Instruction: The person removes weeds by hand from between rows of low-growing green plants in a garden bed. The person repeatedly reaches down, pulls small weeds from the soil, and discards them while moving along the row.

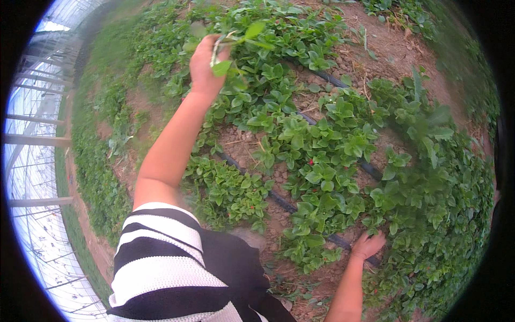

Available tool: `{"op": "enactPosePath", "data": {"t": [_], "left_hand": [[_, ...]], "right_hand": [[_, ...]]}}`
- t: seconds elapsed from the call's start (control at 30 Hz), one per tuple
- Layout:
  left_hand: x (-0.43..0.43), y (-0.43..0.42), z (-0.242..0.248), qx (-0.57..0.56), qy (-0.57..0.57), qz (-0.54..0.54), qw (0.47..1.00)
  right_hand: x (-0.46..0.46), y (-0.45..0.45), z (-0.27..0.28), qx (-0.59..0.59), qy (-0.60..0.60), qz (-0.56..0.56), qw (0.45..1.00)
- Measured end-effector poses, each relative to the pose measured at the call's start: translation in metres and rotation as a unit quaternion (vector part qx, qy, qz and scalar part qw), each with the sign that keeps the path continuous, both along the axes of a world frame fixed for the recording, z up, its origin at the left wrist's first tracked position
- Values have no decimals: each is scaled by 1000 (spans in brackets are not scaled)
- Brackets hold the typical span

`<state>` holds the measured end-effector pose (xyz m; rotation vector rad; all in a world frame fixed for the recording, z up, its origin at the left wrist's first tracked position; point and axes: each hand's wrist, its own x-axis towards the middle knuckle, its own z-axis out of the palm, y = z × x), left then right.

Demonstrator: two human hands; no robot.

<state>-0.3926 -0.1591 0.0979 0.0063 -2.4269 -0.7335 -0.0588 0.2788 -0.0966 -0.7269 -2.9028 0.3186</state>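
My left hand (208, 66) is raised above the leafy bed at the upper left, closed around a pulled plant (219, 50) with a pale stem and a few green leaves; its edges are blurred. Lower right, my right hand (369, 244) reaches down at the edge of the low leafy plants (322, 177), next to a black drip irrigation pipe (340, 241). The fingertips of that hand touch or nearly touch foliage, and whether they grip anything cannot be made out. Small red flowers (311, 162) dot the plants.
More black drip pipes (283, 202) run diagonally between the plants. Bare brown soil (386, 44) with dry stalks shows at the upper right. A taller, jagged-leaved plant (432, 137) stands at the right. Greenhouse framing (38, 140) with translucent sheeting lines the far left.
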Motion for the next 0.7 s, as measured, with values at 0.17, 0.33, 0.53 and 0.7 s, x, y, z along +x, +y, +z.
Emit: {"op": "enactPosePath", "data": {"t": [0.17, 0.33, 0.53, 0.7], "left_hand": [[39, -80, -19, -81, -71, 125, 986], [58, -124, -57, -129, -149, 164, 967], [68, -72, -58, 2, -102, 68, 992], [98, 41, -29, 213, -120, -201, 948]], "right_hand": [[2, 1, -6, 23, 46, 6, 999], [3, 3, -7, 34, 47, 9, 998], [9, 14, -23, 42, -1, 10, 999], [-8, 15, 17, -156, 11, -12, 988]]}}
